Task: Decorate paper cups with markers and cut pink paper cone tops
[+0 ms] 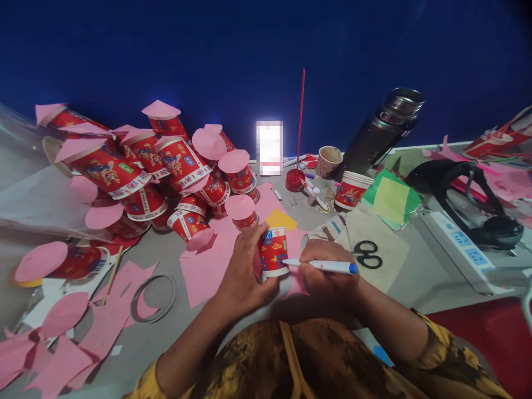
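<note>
My left hand (245,269) is wrapped round the left side of a red paper cup (273,249), fingers at its top and thumb near its white rim at the bottom. Blue marks show on the cup's printed side. In my right hand (326,271) is a white marker (338,267) with a blue end at the right; its tip touches the cup's right side. Pink paper (208,271) lies under and beside my left hand, with a yellow piece (279,219) just behind the cup.
Red cups with pink cone tops (183,160) are piled at the back left. Black-handled scissors (368,255), stacked cups (353,190), a dark thermos (374,136) and a power strip (461,252) stand or lie rightward. A tape ring (136,299) lies left.
</note>
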`<state>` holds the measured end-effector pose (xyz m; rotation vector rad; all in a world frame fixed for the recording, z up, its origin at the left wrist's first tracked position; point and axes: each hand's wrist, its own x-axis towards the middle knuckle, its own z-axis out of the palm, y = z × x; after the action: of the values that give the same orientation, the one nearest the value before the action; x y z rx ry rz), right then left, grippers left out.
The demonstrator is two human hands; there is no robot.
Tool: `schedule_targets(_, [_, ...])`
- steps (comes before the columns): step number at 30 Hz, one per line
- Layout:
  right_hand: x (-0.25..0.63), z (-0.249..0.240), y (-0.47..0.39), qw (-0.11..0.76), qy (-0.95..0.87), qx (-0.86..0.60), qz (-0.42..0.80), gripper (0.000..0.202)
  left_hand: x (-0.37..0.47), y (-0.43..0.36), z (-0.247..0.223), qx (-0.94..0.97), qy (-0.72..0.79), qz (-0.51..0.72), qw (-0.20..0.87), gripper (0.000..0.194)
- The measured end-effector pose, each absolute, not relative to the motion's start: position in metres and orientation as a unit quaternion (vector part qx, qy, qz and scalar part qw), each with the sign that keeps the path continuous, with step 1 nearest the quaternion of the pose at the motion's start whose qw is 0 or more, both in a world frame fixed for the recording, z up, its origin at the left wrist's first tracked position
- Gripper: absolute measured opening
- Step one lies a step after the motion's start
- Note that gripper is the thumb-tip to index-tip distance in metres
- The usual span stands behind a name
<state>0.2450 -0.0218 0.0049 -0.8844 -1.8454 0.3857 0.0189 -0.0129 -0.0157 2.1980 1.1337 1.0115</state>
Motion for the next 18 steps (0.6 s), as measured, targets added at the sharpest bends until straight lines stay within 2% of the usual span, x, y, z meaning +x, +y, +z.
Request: schedule_targets(18, [0.2387,0.003,-0.0228,0.477,-0.773,-0.386,0.165,0.021,0.0172,-0.013,-0.0173,0.813,0.391,0.356,0.243,0.094])
